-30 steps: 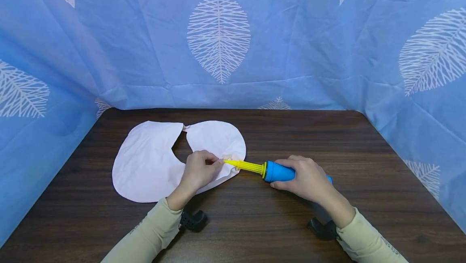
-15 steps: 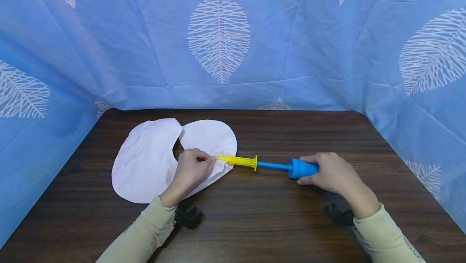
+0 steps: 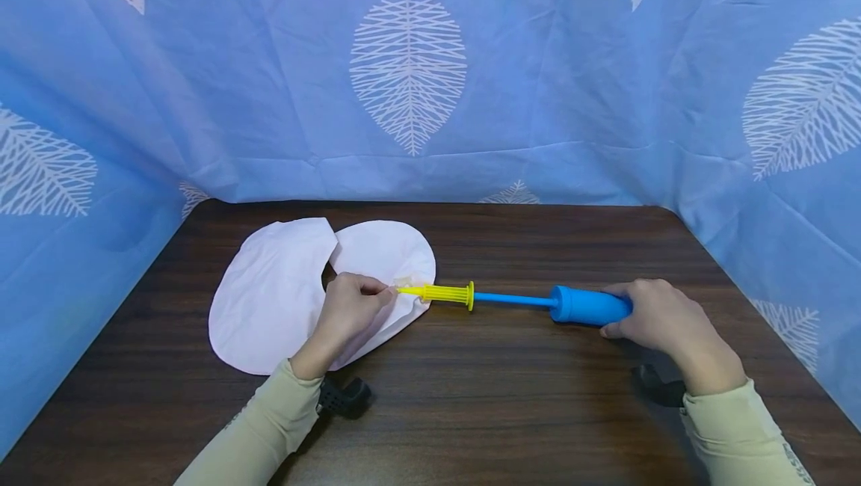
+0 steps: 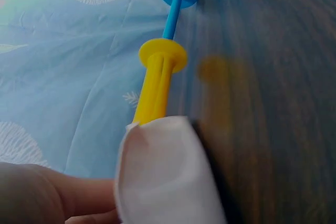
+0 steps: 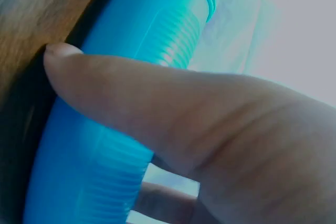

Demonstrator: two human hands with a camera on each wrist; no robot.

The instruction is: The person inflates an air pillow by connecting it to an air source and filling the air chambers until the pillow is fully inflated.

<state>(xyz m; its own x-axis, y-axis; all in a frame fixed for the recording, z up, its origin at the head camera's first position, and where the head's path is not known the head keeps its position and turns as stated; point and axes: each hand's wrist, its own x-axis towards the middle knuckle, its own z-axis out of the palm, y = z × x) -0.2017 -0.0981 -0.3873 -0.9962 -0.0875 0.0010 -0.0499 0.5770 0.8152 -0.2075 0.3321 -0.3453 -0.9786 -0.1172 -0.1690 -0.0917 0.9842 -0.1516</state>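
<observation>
A pale pink, flat U-shaped neck pillow lies left of centre in the head view. My left hand pinches it where the yellow nozzle end of a hand pump meets the right lobe. In the left wrist view, pale fabric covers the nozzle's tip, so the joint is hidden. A thin blue rod runs from the yellow flange to the pump's blue barrel. My right hand grips that barrel at its far right end. In the right wrist view, the thumb lies across the ribbed barrel.
Everything rests on or over a dark wood-grain table. Behind it and on both sides hangs a blue cloth with white leaf prints. Black wrist cameras sit below the sleeves.
My right hand has moved right with the blue barrel, drawing it away from the yellow end and baring the rod. My left hand, the nozzle and the pillow's right lobe have shifted slightly left.
</observation>
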